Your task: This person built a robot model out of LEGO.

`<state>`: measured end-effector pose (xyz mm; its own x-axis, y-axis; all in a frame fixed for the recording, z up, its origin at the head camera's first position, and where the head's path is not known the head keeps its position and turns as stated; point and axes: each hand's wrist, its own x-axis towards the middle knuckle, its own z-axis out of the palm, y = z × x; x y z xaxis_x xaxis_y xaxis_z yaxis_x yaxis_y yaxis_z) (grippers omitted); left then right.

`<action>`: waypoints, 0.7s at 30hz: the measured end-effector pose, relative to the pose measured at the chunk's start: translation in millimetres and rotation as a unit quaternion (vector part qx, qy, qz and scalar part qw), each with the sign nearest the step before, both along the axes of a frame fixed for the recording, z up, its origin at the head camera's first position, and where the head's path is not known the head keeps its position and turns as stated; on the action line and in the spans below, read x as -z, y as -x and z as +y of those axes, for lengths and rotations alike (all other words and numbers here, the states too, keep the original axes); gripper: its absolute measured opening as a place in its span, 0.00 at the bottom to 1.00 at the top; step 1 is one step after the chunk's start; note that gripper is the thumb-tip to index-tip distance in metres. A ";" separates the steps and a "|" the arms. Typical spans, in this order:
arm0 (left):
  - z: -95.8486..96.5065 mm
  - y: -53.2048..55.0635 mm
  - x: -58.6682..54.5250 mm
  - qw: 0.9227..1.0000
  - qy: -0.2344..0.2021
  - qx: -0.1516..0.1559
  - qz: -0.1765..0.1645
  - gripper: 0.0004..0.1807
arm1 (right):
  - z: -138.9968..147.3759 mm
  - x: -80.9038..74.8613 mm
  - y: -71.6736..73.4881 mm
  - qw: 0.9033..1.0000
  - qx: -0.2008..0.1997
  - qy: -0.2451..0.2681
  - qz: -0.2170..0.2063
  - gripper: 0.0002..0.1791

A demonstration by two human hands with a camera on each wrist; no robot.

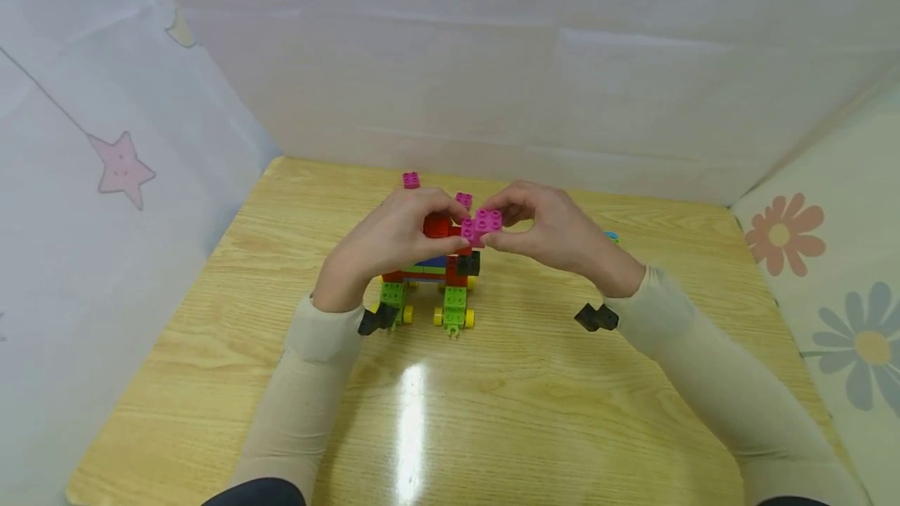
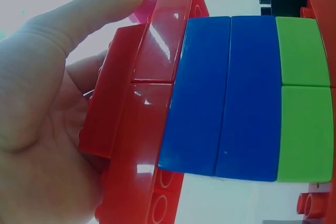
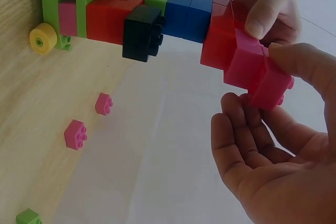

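A tall build of toy bricks stands on yellow wheels, with blue bricks (image 2: 202, 95) and red bricks (image 2: 152, 129) stacked in its upper part. Black bricks (image 3: 139, 32) jut from its sides. At the top, a pink brick (image 3: 244, 64) sits against the red ones, pinched by my left hand (image 1: 390, 233), whose thumb presses on it while other fingers pass behind the red bricks. My right hand (image 1: 555, 233) grips a second pink brick (image 3: 270, 82) between thumb and fingers, right up against the first, studs facing outward. Green plates (image 1: 455, 303) carry the wheels below.
Two loose pink bricks, one farther left (image 1: 411, 179) and one nearer (image 1: 464, 199), lie on the wooden table (image 1: 534, 397) behind the build. A green brick (image 3: 29, 217) lies farther off to the side. White cloth (image 1: 450, 92) hangs behind the table.
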<state>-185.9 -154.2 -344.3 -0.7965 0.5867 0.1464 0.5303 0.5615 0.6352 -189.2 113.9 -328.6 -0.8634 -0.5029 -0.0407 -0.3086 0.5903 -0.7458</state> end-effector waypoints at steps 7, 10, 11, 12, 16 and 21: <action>5.7 -0.5 2.1 1.000 -0.011 -0.011 0.005 0.20 | -2.4 12.5 0.3 1.000 0.012 0.020 -0.011 0.24; 9.9 -0.7 2.9 1.000 -0.016 -0.010 0.003 0.20 | -0.2 19.8 -1.5 0.999 0.026 0.038 -0.026 0.25; 10.9 -0.5 2.9 1.000 -0.018 -0.008 0.000 0.20 | 0.7 22.0 -2.3 0.998 0.029 0.044 -0.029 0.25; 11.4 -0.4 2.5 1.000 -0.021 -0.006 -0.003 0.20 | 1.6 24.0 -3.1 0.998 0.032 0.050 -0.032 0.25; 5.6 0.4 0.1 0.999 -0.026 -0.008 -0.020 0.21 | 5.8 29.4 -6.6 0.996 0.035 0.072 -0.033 0.24; -14.9 7.1 3.7 0.999 -0.026 -0.043 -0.006 0.19 | 18.4 31.9 -10.8 0.995 0.055 0.077 -0.042 0.24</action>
<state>-193.0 -169.1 -348.0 -0.8458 0.5075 0.1647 0.4732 0.5710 0.6708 -178.4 132.3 -360.4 -0.9106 -0.4109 -0.0445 -0.1817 0.4946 -0.8499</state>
